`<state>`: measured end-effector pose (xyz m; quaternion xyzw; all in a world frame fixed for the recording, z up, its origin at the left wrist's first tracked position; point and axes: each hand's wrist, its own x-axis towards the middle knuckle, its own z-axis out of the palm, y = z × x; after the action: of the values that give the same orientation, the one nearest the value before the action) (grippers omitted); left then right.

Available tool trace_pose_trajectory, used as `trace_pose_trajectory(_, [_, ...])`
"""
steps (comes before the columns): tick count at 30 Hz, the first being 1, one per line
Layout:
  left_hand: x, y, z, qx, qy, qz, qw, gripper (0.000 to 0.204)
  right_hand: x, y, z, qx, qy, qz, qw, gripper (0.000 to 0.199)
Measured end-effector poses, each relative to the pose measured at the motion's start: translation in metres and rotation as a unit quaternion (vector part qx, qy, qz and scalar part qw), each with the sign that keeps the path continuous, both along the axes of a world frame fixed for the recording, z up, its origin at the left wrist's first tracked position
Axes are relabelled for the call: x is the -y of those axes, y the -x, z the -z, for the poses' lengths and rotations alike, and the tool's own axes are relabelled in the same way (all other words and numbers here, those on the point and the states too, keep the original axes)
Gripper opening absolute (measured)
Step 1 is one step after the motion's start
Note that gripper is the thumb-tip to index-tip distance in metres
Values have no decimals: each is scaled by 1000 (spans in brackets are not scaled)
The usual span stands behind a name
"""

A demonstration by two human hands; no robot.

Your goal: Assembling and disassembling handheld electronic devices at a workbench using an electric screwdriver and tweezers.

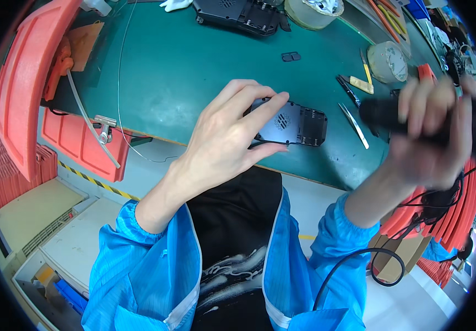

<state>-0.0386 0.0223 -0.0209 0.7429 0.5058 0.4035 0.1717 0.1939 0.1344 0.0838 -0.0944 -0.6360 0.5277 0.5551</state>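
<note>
My left hand (230, 124) grips the left end of a dark plastic device housing (285, 122) lying on the green bench mat. Its fingers curl over the far edge and the thumb presses along the near edge. A round speaker grille and an open battery compartment with springs show on the housing's upward face. My right hand (431, 127), smeared by motion, is raised at the right and wrapped round a thick black cylinder (384, 115) that looks like an electric screwdriver. Its tip is blurred, pointing left and apart from the housing.
Tweezers (354, 126), a yellow-handled knife (364, 83) and a tape roll (388, 62) lie right on the green bench (194, 49). A small black part (291, 57) and another housing (238, 16) sit farther back. Red trays (34, 83) stand left; a black cable (359, 252) loops beside my right sleeve.
</note>
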Motion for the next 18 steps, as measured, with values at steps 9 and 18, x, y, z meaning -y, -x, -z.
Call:
trace_pose_trajectory(9, [0,-4,-3,-44,-20,-3,999,70,-33,49,12,30,-18,387,922,33])
trace_pose_trajectory(18, [1,11,-20,155,79,28,984,57,67,-3,48,393,-182,219,874,47])
